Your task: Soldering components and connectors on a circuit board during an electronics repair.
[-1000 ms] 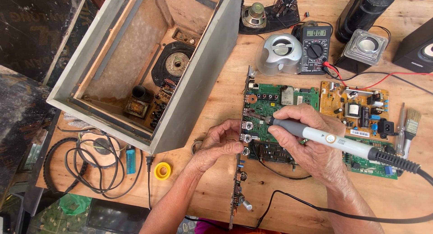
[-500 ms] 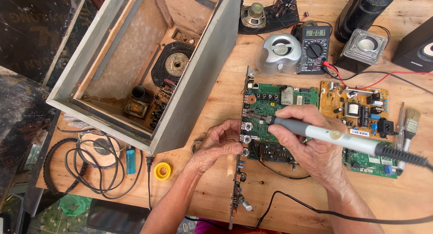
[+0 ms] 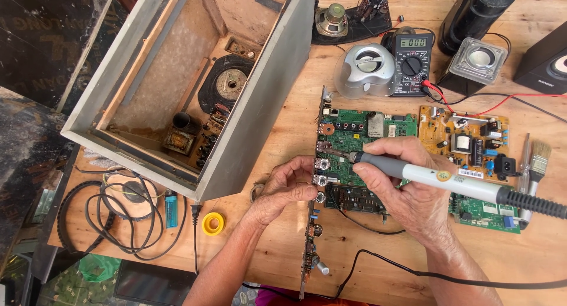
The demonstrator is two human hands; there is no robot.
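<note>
My right hand (image 3: pixel 407 185) grips a grey soldering iron (image 3: pixel 437 177) like a pen, its tip touching the green circuit board (image 3: pixel 363 132) near the board's left edge. The iron's black cord (image 3: pixel 413 273) runs off to the right and loops back along the table's front. My left hand (image 3: pixel 286 188) pinches the metal connectors on the board's left side, fingers closed around them. A narrow strip board (image 3: pixel 310 247) extends from there toward me.
An open grey speaker cabinet (image 3: pixel 260 105) with a speaker and transformer inside lies at the left. A multimeter (image 3: pixel 410 58), small speakers (image 3: pixel 366 67), a yellow power board (image 3: pixel 466 141), a brush (image 3: pixel 538 161), a solder roll (image 3: pixel 213 223) and coiled black cables (image 3: pixel 118 214) lie around.
The soldering iron's tip has shifted slightly left along the green board. My left hand stays on the connectors.
</note>
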